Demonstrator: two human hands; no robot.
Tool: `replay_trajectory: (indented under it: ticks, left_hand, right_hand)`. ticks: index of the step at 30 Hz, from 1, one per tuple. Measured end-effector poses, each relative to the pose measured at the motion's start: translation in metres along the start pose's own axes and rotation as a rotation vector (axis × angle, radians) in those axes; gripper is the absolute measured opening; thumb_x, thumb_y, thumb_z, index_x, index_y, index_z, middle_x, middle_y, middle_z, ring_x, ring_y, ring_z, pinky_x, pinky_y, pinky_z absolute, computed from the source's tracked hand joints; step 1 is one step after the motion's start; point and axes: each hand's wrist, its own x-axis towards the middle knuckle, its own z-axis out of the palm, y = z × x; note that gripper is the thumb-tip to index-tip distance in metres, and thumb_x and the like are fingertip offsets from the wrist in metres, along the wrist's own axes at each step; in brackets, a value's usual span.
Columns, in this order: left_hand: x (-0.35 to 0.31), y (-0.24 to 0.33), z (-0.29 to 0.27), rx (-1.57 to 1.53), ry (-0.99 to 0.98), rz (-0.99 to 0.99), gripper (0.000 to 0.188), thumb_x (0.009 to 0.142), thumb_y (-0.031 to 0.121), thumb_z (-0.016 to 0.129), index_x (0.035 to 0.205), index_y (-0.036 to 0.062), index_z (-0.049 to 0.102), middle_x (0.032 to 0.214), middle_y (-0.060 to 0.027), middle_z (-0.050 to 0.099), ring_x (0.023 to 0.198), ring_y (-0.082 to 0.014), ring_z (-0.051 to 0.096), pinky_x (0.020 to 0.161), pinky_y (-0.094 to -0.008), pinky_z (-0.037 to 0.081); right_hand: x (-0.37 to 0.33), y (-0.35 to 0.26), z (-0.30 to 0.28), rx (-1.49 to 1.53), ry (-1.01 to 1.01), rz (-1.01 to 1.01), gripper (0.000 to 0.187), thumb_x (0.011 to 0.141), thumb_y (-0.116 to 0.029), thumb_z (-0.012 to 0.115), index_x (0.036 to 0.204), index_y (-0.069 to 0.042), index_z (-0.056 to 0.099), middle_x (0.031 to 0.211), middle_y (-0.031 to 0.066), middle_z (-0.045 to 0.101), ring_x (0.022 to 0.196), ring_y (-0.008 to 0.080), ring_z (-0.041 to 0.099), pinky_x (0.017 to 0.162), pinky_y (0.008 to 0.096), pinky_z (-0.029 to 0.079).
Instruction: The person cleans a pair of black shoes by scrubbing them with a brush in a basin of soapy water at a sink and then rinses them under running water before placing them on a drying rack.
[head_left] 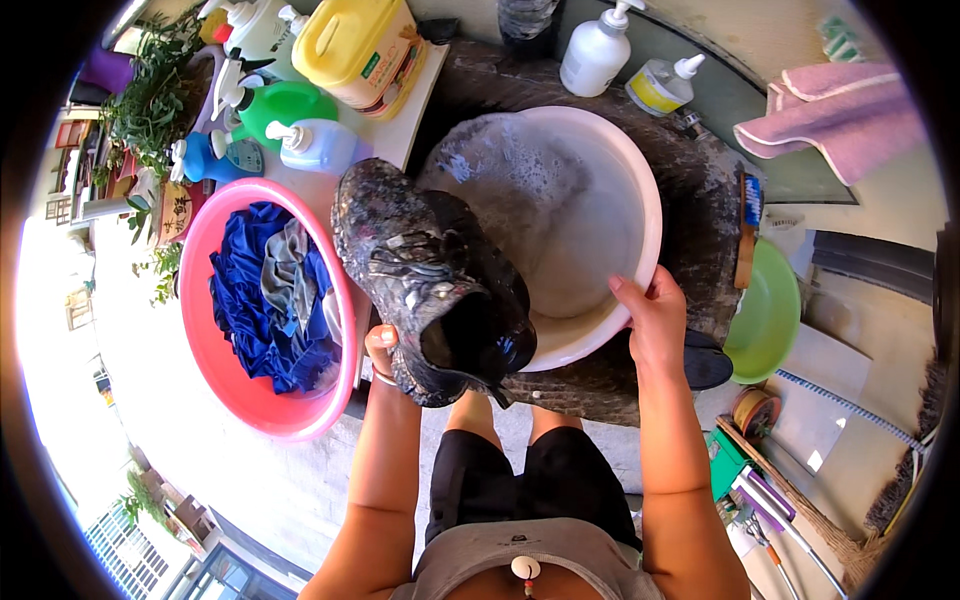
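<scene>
A dark, speckled lace-up shoe is in my left hand, whose fingers close on it near the heel. Its toe points up and left, and its ankle opening faces me. A black shape lies along its right side; whether that is a second shoe I cannot tell. The shoe overlaps the left rim of a pale pink-white basin holding cloudy grey water with suds. My right hand grips that basin's near right rim, thumb on the inside edge.
On the left stands a pink tub with blue and grey wet cloth. Pump bottles and a yellow container crowd the back left. Behind the basin are two white pump bottles. A brush and green basin sit right.
</scene>
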Motion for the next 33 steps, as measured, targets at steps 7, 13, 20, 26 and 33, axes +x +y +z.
replay_trajectory:
  ticks: [7,13,20,26,33]
  left_hand:
    - [-0.005,0.018,0.01,0.043,-0.014,-0.129,0.082,0.052,0.016,0.066,0.127,-0.0061,0.042,0.119,-0.0202,0.055,0.108,-0.0347,0.055,0.099,-0.0402,0.042]
    - [-0.009,0.021,-0.008,0.116,-0.021,-0.301,0.088,0.049,0.019,0.064,0.129,-0.0075,0.04,0.119,-0.0208,0.056,0.106,-0.0343,0.056,0.097,-0.0395,0.043]
    - [-0.007,0.019,0.004,0.098,-0.103,-0.378,0.085,0.052,0.019,0.066,0.128,-0.0079,0.04,0.117,-0.0207,0.057,0.104,-0.0331,0.057,0.093,-0.0391,0.045]
    - [-0.007,0.028,0.036,0.023,-0.127,-0.253,0.077,0.059,0.018,0.066,0.127,-0.0076,0.041,0.115,-0.0203,0.058,0.102,-0.032,0.059,0.093,-0.0391,0.047]
    - [-0.019,0.038,0.057,0.056,-0.133,-0.281,0.075,0.06,0.017,0.065,0.127,-0.007,0.042,0.116,-0.0199,0.057,0.104,-0.0314,0.058,0.094,-0.0397,0.046]
  right_hand:
    - [-0.012,0.004,0.011,-0.086,0.025,-0.117,0.014,0.077,0.002,0.065,0.09,0.001,0.059,0.077,-0.0005,0.058,0.068,0.0051,0.05,0.064,0.0207,0.041]
    - [-0.018,0.009,-0.016,0.139,0.145,-0.057,0.025,0.077,0.006,0.059,0.102,0.003,0.057,0.096,0.0082,0.062,0.084,0.014,0.058,0.081,0.0279,0.046]
    - [-0.032,0.041,-0.058,0.316,0.343,0.082,0.03,0.077,0.007,0.054,0.106,0.003,0.056,0.105,0.0099,0.061,0.093,0.0187,0.059,0.084,0.0319,0.046]
    - [-0.004,0.019,-0.045,0.253,0.261,-0.038,0.027,0.076,0.007,0.054,0.103,0.003,0.057,0.1,0.0092,0.063,0.089,0.0174,0.061,0.081,0.0297,0.047]
    - [0.004,-0.015,-0.028,0.134,0.301,-0.268,0.01,0.074,0.007,0.056,0.082,0.001,0.058,0.078,0.0028,0.06,0.069,0.0096,0.055,0.065,0.0244,0.045]
